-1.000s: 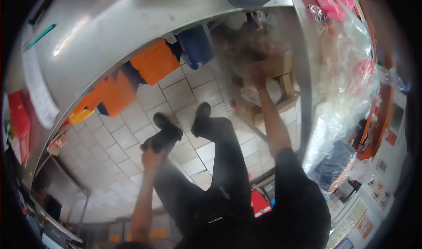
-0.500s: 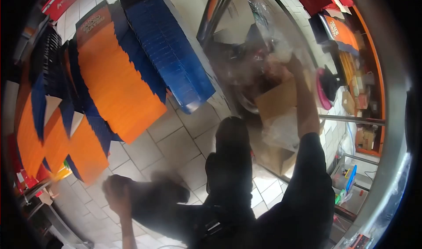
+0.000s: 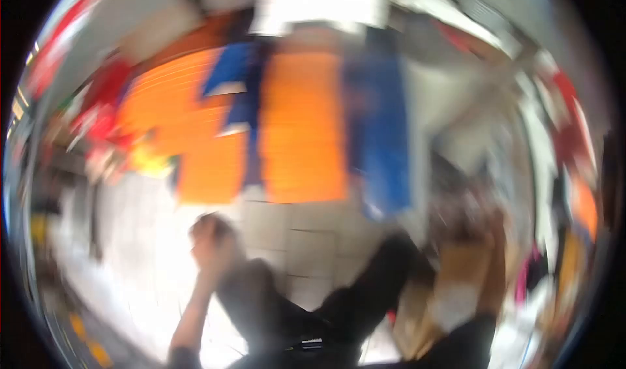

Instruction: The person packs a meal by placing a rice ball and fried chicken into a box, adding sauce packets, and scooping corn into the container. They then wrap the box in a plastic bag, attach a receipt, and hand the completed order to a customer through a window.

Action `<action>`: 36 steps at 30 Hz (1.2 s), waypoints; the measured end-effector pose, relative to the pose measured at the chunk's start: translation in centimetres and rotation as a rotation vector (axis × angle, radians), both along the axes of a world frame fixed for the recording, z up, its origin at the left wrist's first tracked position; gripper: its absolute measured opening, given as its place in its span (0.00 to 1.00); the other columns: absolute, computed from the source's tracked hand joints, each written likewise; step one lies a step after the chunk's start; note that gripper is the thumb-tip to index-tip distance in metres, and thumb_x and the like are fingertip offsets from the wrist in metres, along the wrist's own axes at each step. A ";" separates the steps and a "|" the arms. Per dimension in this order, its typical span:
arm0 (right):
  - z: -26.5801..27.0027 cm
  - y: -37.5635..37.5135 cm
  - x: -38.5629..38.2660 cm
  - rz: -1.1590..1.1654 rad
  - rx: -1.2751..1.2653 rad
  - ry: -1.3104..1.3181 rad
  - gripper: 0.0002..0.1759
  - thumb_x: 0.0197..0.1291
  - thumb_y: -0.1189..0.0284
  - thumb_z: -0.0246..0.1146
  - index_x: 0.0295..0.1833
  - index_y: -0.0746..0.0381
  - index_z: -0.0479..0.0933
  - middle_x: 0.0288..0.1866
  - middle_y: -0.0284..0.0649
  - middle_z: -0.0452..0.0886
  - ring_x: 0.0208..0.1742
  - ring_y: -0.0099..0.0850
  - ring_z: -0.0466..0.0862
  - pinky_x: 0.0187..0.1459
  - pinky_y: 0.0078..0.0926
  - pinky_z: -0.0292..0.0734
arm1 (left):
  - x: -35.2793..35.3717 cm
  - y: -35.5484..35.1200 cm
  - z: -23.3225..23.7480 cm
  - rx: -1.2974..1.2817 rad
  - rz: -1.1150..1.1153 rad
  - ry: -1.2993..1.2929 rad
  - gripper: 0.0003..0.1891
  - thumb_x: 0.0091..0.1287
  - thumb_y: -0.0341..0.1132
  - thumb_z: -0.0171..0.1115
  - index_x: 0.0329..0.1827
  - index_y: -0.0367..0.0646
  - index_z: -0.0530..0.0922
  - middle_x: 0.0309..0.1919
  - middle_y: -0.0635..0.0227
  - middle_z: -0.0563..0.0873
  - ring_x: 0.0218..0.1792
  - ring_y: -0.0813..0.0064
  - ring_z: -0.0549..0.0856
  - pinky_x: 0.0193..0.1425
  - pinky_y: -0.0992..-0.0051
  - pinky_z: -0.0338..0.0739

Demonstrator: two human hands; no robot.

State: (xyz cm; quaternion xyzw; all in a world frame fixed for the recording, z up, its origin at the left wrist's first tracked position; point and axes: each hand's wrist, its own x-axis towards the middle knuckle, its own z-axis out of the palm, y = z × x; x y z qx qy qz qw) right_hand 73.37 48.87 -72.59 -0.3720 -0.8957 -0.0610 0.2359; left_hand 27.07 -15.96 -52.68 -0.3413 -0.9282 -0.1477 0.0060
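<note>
The floor (image 3: 312,242) is laid with pale rectangular tiles, the dark joints plain at the middle and washed out by glare to the left. Along its far edge rise a broad, uneven stack of orange cartons (image 3: 212,157), a straighter orange stack (image 3: 304,131) and a blue stack (image 3: 386,131). An open cardboard box (image 3: 462,261) is at the right; blur hides what their undersides rest on.

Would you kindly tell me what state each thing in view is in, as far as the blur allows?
Left hand: resting on the left leg.
Left leg: bent.
Right hand: at the carton's far end, grip unclear.
Carton: appears open, blurred.
Orange stack: packed in a long row.
Blue stack: likewise, beside it.
</note>
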 end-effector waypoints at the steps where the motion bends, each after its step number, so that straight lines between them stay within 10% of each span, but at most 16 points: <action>1: -1.5 4.0 -15.3 0.176 0.004 0.087 0.31 0.49 0.49 0.69 0.47 0.65 0.79 0.44 0.50 0.83 0.49 0.50 0.80 0.54 0.47 0.75 | 0.9 0.9 2.5 0.025 0.044 -0.155 0.30 0.54 0.40 0.68 0.61 0.43 0.73 0.58 0.51 0.77 0.59 0.47 0.74 0.62 0.56 0.72; 4: 5.9 -3.6 -51.3 0.625 0.022 0.317 0.30 0.49 0.49 0.68 0.47 0.65 0.78 0.44 0.50 0.83 0.48 0.50 0.81 0.54 0.47 0.75 | 0.7 -0.3 1.1 0.009 0.036 0.101 0.30 0.52 0.45 0.70 0.59 0.48 0.75 0.59 0.56 0.76 0.61 0.50 0.73 0.59 0.56 0.75; 9: 15.2 -16.7 -70.4 0.936 0.060 0.472 0.30 0.49 0.49 0.68 0.47 0.65 0.78 0.44 0.50 0.83 0.48 0.50 0.81 0.53 0.46 0.75 | 1.8 0.3 1.5 -0.202 0.137 0.075 0.33 0.59 0.55 0.63 0.68 0.60 0.68 0.66 0.60 0.69 0.65 0.45 0.69 0.56 0.46 0.77; 36: 27.7 -17.3 -75.4 0.927 0.295 0.460 0.29 0.51 0.49 0.68 0.45 0.64 0.78 0.41 0.49 0.83 0.44 0.49 0.82 0.49 0.45 0.77 | 1.3 0.9 0.2 -0.230 0.155 0.063 0.34 0.63 0.58 0.58 0.71 0.56 0.66 0.67 0.57 0.68 0.69 0.45 0.65 0.54 0.40 0.77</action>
